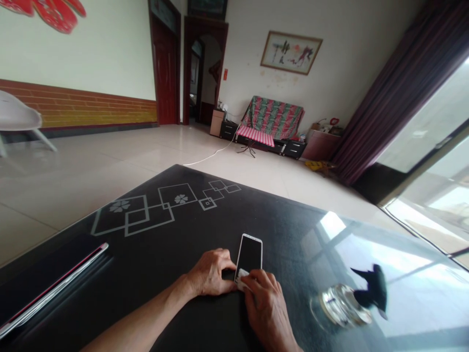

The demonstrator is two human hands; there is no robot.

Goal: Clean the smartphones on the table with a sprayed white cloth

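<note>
A white-framed smartphone (250,252) with a dark screen lies face up on the black glossy table (157,259). My left hand (212,271) grips its left edge near the bottom, thumb and fingers bent against the side. Pinched under the fingers of my right hand (267,303) is a small folded white tissue or cloth (242,276), pressed on the lower part of the screen. The phone's lower end is hidden by that hand. To the right stands a clear spray bottle (344,305) with a black trigger head.
A flat dark item with a white and red edge (58,286) lies at the table's left. Beyond the table are a white chair (18,115), a small table with a striped cover (255,136), a cloth-draped object (273,117), and a purple curtain (388,93) beside the window.
</note>
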